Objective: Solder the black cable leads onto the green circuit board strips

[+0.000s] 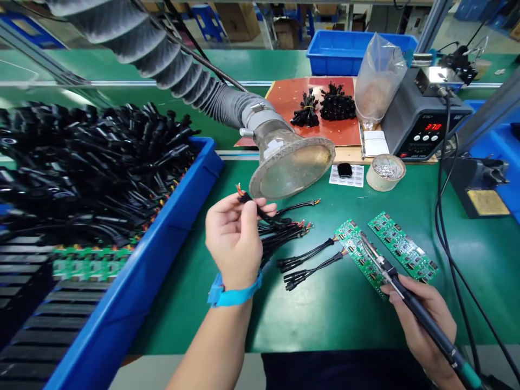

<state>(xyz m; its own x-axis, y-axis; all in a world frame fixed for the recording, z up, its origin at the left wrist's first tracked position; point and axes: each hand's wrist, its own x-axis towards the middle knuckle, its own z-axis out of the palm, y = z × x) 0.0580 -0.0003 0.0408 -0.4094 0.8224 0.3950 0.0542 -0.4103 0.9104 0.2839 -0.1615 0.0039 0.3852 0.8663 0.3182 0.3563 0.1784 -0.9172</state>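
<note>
My left hand (pixel 232 238), with a blue wrist strap (pixel 235 295), pinches a black cable (pixel 246 198) whose bare coloured wire ends point up. Below it, a bundle of similar cables (pixel 280 238) lies on the green mat. A soldering iron (pixel 422 314) is in my right hand (pixel 433 309), its tip over a green circuit board (pixel 353 246). Whether the tip touches the board I cannot tell. Two black cables (pixel 314 268) run to that board's left edge. Beside it, to the right, lies a second circuit board (pixel 402 246).
A fume extractor hood (pixel 292 168) hangs above the bundle. At left stands a blue bin (pixel 162 271) heaped with cables. Behind the boards are a solder tin (pixel 385 172), a soldering station (pixel 422 119) showing 370 and an iron stand (pixel 479 184). The iron's cord (pixel 442 227) hangs at right.
</note>
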